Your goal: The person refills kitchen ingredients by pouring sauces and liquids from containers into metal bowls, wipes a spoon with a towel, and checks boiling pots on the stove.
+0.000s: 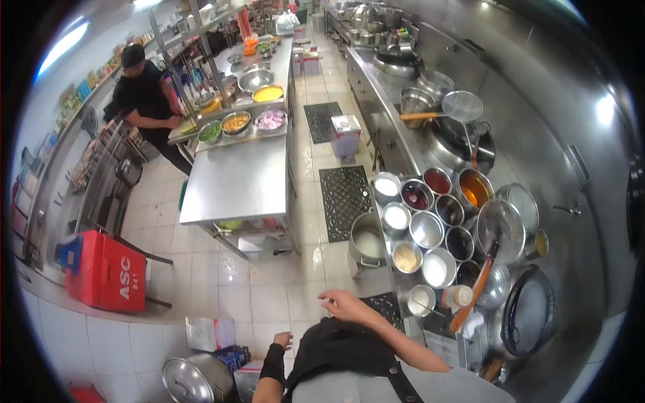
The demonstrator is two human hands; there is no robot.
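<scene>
My right hand (346,306) is held in front of my black apron (342,349), its fingers loosely bent and apart, holding nothing. My left hand (283,340) hangs lower, over the tiled floor, with a black sleeve on the forearm. Its fingers look loosely curled and partly apart, and I see nothing in it. Neither hand touches a thing. Nearest to my right hand are a large steel pot (367,243) on the floor and a metal cup of white seasoning (421,300) at the counter's edge.
Several seasoning pots, a strainer (500,232) and a wooden-handled ladle (474,295) crowd the right counter. Left stands a steel table (235,181) with bowls of chopped food (271,120); a person (144,94) works behind it. A red box (107,272), lidded pot (191,383) and floor mats (344,201) lie around.
</scene>
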